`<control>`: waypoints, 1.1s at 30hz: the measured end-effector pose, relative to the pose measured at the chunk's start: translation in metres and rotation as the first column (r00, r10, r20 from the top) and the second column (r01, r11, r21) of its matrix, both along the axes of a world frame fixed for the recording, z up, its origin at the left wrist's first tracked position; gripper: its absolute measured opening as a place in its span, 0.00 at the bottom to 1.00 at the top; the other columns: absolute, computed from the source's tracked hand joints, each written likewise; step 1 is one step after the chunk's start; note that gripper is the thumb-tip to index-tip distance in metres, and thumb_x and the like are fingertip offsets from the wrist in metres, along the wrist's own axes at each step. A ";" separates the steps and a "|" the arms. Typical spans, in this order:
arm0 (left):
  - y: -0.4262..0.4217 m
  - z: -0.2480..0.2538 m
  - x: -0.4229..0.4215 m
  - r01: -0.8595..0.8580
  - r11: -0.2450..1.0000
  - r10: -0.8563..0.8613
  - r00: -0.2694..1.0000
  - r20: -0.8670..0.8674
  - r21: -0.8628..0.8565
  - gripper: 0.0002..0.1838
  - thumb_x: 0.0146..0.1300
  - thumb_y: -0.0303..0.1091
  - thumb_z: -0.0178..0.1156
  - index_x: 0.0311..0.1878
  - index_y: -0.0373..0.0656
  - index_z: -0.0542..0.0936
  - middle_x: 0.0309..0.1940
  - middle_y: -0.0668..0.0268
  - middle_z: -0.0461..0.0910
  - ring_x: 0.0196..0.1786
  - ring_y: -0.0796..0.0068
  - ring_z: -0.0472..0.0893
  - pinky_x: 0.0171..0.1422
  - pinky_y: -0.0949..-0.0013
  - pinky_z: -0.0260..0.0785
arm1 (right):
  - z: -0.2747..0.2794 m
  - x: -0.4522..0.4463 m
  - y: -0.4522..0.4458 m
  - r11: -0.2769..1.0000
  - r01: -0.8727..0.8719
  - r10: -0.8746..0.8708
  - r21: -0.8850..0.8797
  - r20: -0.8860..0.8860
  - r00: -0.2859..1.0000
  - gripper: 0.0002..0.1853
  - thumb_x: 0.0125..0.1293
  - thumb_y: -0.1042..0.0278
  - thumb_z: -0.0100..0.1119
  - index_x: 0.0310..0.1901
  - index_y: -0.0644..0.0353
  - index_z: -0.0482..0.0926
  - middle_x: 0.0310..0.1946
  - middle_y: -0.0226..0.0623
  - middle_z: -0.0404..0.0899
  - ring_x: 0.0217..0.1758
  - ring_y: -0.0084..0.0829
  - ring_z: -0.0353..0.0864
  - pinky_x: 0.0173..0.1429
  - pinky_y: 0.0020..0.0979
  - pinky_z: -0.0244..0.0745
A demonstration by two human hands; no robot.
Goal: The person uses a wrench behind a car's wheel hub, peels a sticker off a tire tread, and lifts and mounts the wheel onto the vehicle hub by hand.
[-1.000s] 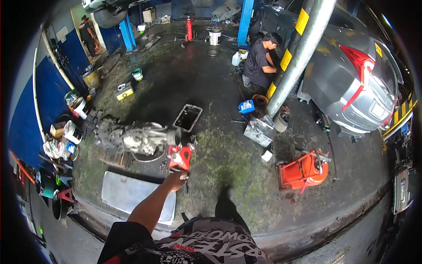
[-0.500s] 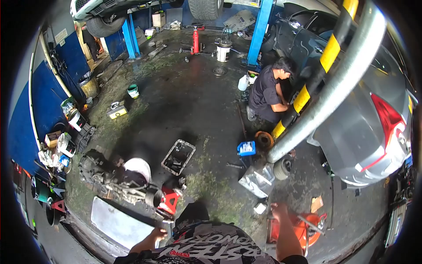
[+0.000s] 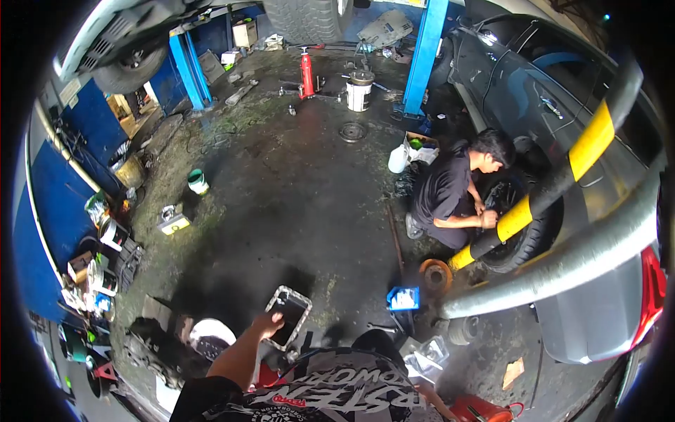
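By the left hand (image 3: 268, 325), tray (image 3: 299, 326) likely stiff, slick; hold opposite rims; can't tell finger spread, right hand hidden.

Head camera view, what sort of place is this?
Most likely a car repair garage: a vehicle appears raised near blue posts, and a person crouches by the wheel of a grey car.

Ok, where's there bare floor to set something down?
Widest: dark floor between the small green-and-white bucket and the crouching person in black, beyond the rectangular light-rimmed pan. Narrower: between that pan and the blue plastic jug. Crowded: around the left hand, by the pan and round white basin; and around the jug, by the round orange disc.
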State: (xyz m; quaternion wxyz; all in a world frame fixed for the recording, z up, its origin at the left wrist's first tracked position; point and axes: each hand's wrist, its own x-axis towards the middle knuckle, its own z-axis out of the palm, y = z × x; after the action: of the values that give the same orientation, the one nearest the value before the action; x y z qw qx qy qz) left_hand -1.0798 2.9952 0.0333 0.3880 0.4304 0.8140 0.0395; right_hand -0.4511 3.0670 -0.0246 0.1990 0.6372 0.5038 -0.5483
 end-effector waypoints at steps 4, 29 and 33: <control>0.205 0.030 -0.066 -0.081 0.968 0.046 0.987 0.152 0.237 0.24 0.66 0.46 0.60 0.62 0.46 0.77 0.57 0.58 0.83 0.59 0.58 0.82 0.63 0.60 0.74 | -0.029 -0.026 0.083 0.987 0.150 -0.151 -0.065 -0.009 0.989 0.08 0.66 0.62 0.56 0.38 0.51 0.84 0.32 0.33 0.83 0.34 0.31 0.83 0.35 0.37 0.75; 0.822 -0.107 -0.334 0.083 0.995 -0.095 0.861 0.500 0.046 0.07 0.58 0.36 0.66 0.33 0.43 0.86 0.28 0.64 0.84 0.33 0.68 0.81 0.38 0.60 0.72 | 0.080 -0.465 0.995 0.869 0.112 -0.053 0.483 -0.133 0.990 0.10 0.59 0.68 0.59 0.42 0.51 0.85 0.37 0.39 0.87 0.42 0.36 0.86 0.45 0.36 0.76; 1.051 -0.130 -0.395 0.171 0.985 -0.171 0.984 0.037 0.008 0.11 0.68 0.40 0.58 0.41 0.41 0.81 0.33 0.58 0.83 0.39 0.66 0.80 0.44 0.59 0.73 | -0.073 -0.438 1.014 0.866 -0.300 0.344 0.401 -0.043 0.938 0.23 0.60 0.71 0.60 0.59 0.53 0.80 0.49 0.32 0.86 0.54 0.29 0.84 0.54 0.27 0.79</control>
State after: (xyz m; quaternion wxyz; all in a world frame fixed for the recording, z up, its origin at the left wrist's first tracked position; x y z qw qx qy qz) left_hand -1.4743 4.0462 -0.0967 0.4042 0.4989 0.7664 0.0159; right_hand -0.8887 4.0807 -0.0978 0.1287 0.5387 0.7120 -0.4315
